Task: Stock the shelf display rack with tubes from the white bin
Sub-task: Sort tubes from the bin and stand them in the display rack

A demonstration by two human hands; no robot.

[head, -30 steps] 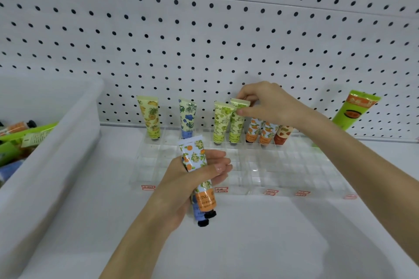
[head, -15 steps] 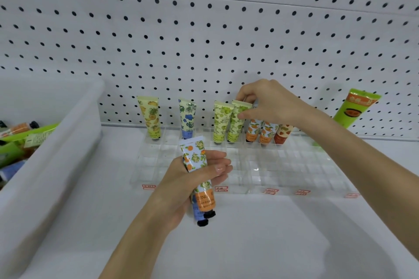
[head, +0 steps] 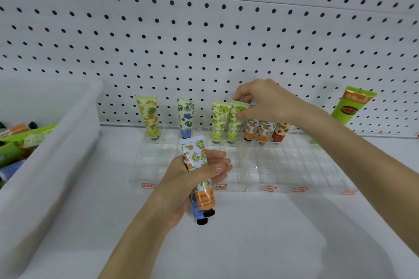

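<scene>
White perforated pegboard fills the back, matte, with regular round holes. Below it sits a flat white shelf, smooth with soft shadows.

Clear acrylic rack runs from centre to 3 o'clock: a grid of square cells whose walls are hard to trace through the glare. Red labels on its front edge are too blurred to read.

Only the back row is filled, tubes upright, caps down, flat crimped ends up. From 10 towards 2 o'clock:
- pineapple tube
- blue-flower tube
- two green-print tubes
- two orange-print tubes
- red tube, upper half hidden by the wrist

Right hand at 1 o'clock pinches the crimped top of the right green tube, thumb on the front face, fingers curled behind. That tube's base sits in a back cell.

Left hand, dead centre, is wrapped round an orange-blossom tube, glossy, with a black faceted cap at 6 o'clock. A blue tube is tucked behind it, with only its lower end and cap visible.

White bin at 9 o'clock is thick-walled plastic with a rounded rim, cropped by the frame. Loose tubes inside are mostly hidden.

Large green tube at 2 o'clock leans on the pegboard, its base hidden by the right forearm.
</scene>
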